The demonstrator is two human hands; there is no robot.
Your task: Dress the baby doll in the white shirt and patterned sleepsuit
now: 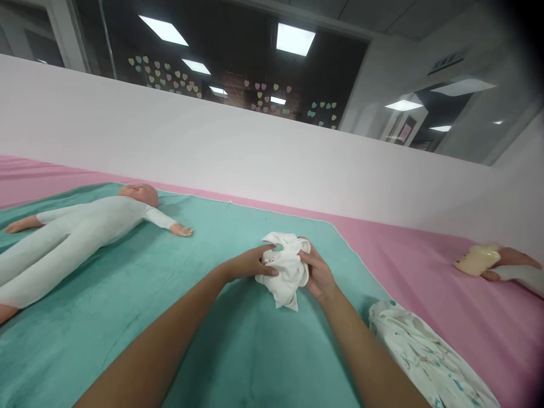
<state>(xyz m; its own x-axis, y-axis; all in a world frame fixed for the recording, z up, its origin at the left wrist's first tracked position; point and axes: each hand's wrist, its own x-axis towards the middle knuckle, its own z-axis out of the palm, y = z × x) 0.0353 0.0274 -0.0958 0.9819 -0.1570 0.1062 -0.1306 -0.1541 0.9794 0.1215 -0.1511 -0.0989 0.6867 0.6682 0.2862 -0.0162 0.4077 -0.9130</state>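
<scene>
A small bunched white cloth (pixel 287 269) with a faint green print and a little dark lettering hangs between my two hands, above the green sheet. My left hand (pixel 251 263) grips its left side, thumb over the front. On the other side, my right hand (pixel 318 272) has its fingers closed on the cloth's right edge. An opening or loop shows near the top of the fabric. Whether it is a bib or a small garment, I cannot tell. A printed white cloth (pixel 425 357) lies crumpled to the right of my right forearm.
A baby doll (pixel 102 218) in a pale suit lies on its back on the green sheet (pixel 204 226) at the left. Pink fabric (pixel 395 249) borders the sheet. At the far right are a cream-coloured object (pixel 478 259) and part of another doll (pixel 518 266). A white wall (pixel 212 147) stands behind.
</scene>
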